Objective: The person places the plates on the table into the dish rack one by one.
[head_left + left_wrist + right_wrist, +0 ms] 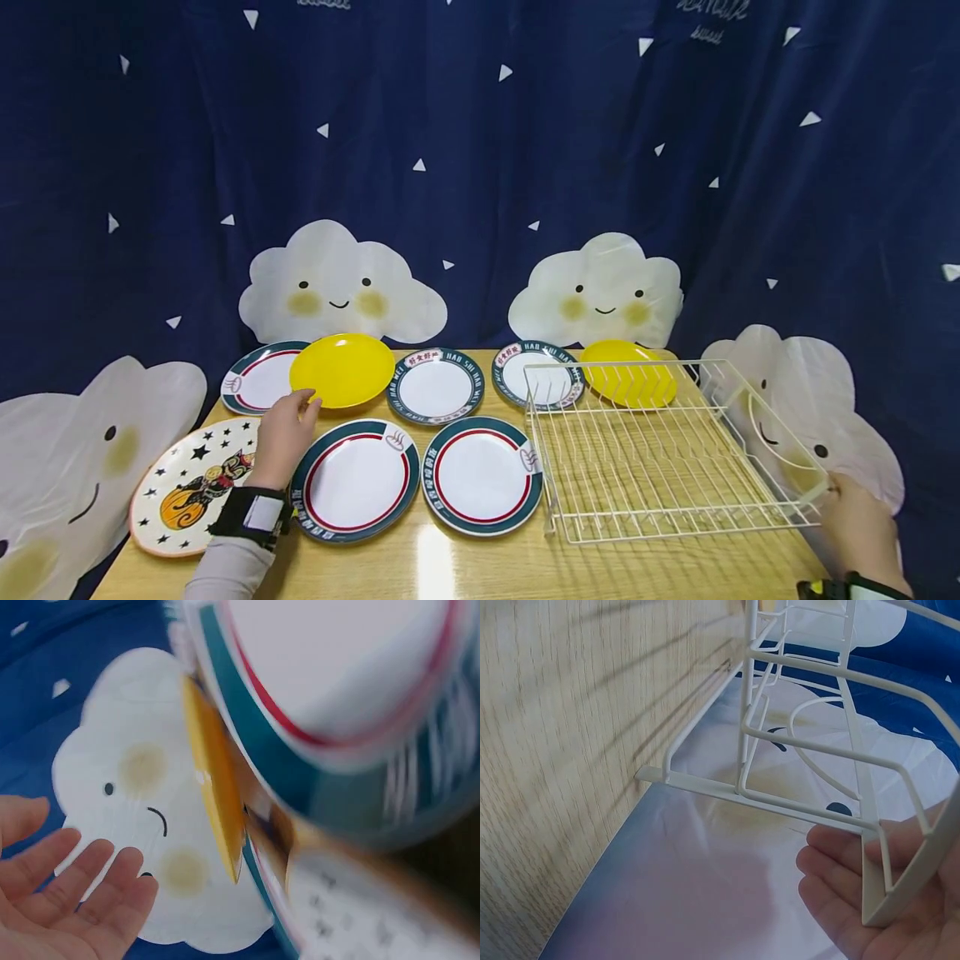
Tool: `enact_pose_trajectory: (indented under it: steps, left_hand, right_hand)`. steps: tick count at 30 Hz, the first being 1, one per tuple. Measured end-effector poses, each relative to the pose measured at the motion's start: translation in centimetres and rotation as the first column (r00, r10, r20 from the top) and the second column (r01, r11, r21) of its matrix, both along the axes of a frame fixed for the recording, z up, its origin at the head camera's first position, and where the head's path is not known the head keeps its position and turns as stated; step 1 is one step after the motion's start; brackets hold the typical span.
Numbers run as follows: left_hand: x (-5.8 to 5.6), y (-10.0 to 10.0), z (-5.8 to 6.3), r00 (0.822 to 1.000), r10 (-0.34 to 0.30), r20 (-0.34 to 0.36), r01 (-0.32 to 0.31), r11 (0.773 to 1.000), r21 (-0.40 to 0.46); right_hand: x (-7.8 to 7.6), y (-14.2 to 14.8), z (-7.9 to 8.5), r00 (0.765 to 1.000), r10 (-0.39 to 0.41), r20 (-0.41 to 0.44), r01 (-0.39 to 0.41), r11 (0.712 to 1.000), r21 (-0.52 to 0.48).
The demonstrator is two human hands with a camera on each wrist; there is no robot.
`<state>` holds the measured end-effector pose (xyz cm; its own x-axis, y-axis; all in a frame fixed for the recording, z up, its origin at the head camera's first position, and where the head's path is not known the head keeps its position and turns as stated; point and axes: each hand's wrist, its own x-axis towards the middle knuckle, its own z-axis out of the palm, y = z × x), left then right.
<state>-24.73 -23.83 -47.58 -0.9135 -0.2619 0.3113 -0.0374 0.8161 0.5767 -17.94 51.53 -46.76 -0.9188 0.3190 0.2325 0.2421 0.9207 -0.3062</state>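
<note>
My left hand (283, 442) reaches over the left side of the table, its fingertips beside the front edge of a yellow plate (342, 371). In the left wrist view the fingers of that hand (82, 900) are spread and hold nothing. A cat-and-pumpkin plate (180, 487) lies partly under the forearm, and a green-rimmed plate (356, 483) is just to its right. At the far right my right hand (862, 529) holds the front right corner of a white wire dish rack (652, 458). In the right wrist view the rack's end bar (874, 877) passes between thumb and fingers.
Another green-rimmed plate (483, 475) lies left of the rack. Along the back are a red-lined plate (258, 379), two dark-rimmed plates, one in the middle (437, 387) and one farther right (536, 375), and a second yellow plate (622, 375) behind the rack. A blue curtain (480, 167) hangs beyond.
</note>
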Motion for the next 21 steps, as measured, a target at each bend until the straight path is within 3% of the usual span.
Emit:
enact_pose_trajectory:
  steps: [2, 4, 9, 11, 14, 17, 21]
  left_hand:
    - [-0.8, -0.1, -0.2, 0.999, -0.036, 0.004, 0.037, 0.988, -0.148]
    - [-1.6, -0.2, -0.6, 0.997, -0.083, -0.001, 0.079, 0.952, -0.295]
    - [-3.4, -0.3, -1.6, 0.985, -0.172, 0.026, 0.155, 0.801, -0.578]
    - [-4.0, -0.4, -2.0, 0.98, -0.191, 0.049, 0.177, 0.748, -0.64]
    - [-4.6, -0.2, -2.5, 0.975, -0.207, 0.085, 0.208, 0.696, -0.688]
    - [-5.0, 0.1, -2.9, 0.969, -0.219, 0.112, 0.232, 0.666, -0.709]
    - [-5.5, 0.4, -3.7, 0.965, -0.229, 0.128, 0.249, 0.647, -0.721]
  right_hand:
    - [0.0, 0.0, 0.0, 1.0, -0.002, -0.005, 0.002, 1.0, 0.0]
    - [0.0, -0.1, 0.1, 1.0, -0.003, -0.005, 0.003, 1.0, 0.0]
    - [0.2, -0.2, 0.1, 1.0, 0.007, -0.018, -0.007, 1.0, 0.004]
    - [0.3, -0.2, 0.1, 1.0, 0.015, -0.023, -0.014, 1.0, 0.006]
    - [0.3, -0.2, 0.1, 0.999, 0.022, -0.041, -0.022, 1.0, 0.012]
    - [0.4, -0.2, 0.0, 0.999, 0.016, -0.043, -0.015, 1.0, 0.015]
    - [0.3, -0.3, 0.0, 1.0, -0.016, -0.026, 0.017, 1.0, 0.009]
